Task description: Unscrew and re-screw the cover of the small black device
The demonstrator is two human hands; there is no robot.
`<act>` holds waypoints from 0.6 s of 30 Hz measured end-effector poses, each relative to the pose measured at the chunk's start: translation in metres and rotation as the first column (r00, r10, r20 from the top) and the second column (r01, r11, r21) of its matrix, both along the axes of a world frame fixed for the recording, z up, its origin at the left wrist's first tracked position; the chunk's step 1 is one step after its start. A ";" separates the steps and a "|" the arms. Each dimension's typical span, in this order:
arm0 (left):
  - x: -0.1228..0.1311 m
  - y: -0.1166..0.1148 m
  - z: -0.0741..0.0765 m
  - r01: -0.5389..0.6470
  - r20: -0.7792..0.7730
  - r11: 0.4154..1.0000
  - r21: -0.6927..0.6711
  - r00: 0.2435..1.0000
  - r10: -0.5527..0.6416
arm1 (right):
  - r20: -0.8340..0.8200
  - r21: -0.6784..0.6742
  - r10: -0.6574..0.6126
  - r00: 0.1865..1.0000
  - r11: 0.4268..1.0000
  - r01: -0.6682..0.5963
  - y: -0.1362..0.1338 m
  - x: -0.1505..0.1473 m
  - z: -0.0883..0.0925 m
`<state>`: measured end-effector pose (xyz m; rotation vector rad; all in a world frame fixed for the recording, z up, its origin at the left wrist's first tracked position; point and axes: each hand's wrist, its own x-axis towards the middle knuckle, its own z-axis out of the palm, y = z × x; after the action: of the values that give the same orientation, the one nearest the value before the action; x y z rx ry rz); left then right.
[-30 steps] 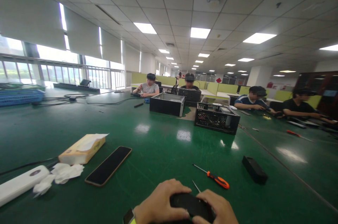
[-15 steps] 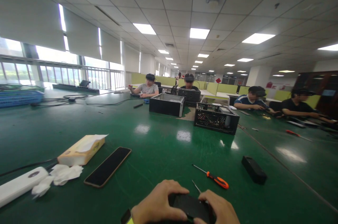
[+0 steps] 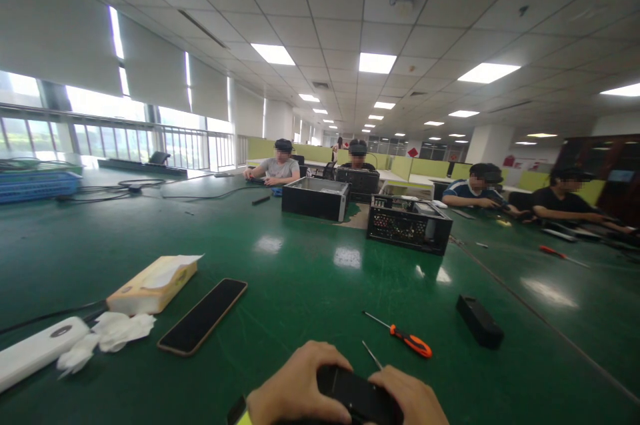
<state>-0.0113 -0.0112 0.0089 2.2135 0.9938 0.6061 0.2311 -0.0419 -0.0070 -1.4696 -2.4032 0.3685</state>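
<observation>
A black plastic case (image 3: 357,395) is gripped between my two hands at the bottom edge of the view; its exact kind is unclear. My left hand (image 3: 297,381) wraps its left side, thumb in front and fingers behind. My right hand (image 3: 413,395) curls over its right end, with the lower part of the hand cut off by the frame. A thin metal shaft (image 3: 371,353) sticks out beyond my right hand; its other end is hidden, and I cannot tell if it is held. Past it lies a screwdriver (image 3: 410,341) with an orange and black handle.
On the green table (image 3: 300,291), a phone (image 3: 204,317), a tissue pack (image 3: 153,286), crumpled tissues (image 3: 120,330) and a white device (image 3: 43,353) lie left. A black block (image 3: 479,321) lies right. Opened computer cases (image 3: 410,225) stand farther back. Several people sit across the table.
The black case has turned slightly in my hands, showing more of its upper face. My right hand has shifted a little lower. A person across the table has lowered a raised hand.
</observation>
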 end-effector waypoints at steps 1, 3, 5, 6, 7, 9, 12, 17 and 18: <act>0.000 0.000 0.000 -0.004 0.001 1.000 -0.003 1.000 0.004 | -0.013 -0.006 -0.004 1.000 1.000 0.004 0.000 0.000 -0.001; 0.000 0.000 0.000 -0.003 0.000 1.000 -0.007 1.000 0.003 | -0.047 -0.010 -0.008 0.999 1.000 0.008 0.002 0.001 -0.003; 0.000 0.001 0.001 0.012 -0.004 1.000 0.000 1.000 -0.012 | -0.078 -0.005 0.007 0.997 1.000 -0.007 0.004 0.003 -0.008; 0.000 0.001 0.001 0.020 -0.005 1.000 0.006 1.000 -0.020 | -0.093 -0.002 0.021 0.995 1.000 -0.021 0.005 0.004 -0.010; 0.000 0.000 0.002 0.025 -0.005 1.000 0.013 1.000 -0.025 | -0.107 -0.001 0.035 0.994 0.999 -0.036 0.006 0.005 -0.012; 0.000 0.000 0.002 0.023 0.003 1.000 0.021 1.000 -0.024 | -0.139 0.000 0.054 0.989 0.999 -0.054 0.008 0.005 -0.017; 0.000 -0.001 0.000 0.003 0.008 1.000 0.010 1.000 -0.003 | -0.191 0.006 0.055 0.980 0.998 -0.055 0.009 0.005 -0.020; 0.000 -0.001 0.000 -0.014 0.009 0.999 -0.028 1.000 0.014 | -0.235 -0.030 0.002 0.972 1.000 -0.009 0.005 0.001 -0.015; 0.000 -0.001 0.001 -0.008 0.009 1.000 -0.030 1.000 0.008 | -0.233 -0.036 -0.009 0.972 0.999 0.001 0.004 0.001 -0.014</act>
<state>-0.0111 -0.0120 0.0099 2.1792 1.0016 0.6006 0.2316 -0.0374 -0.0210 -1.3625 -2.2170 0.5534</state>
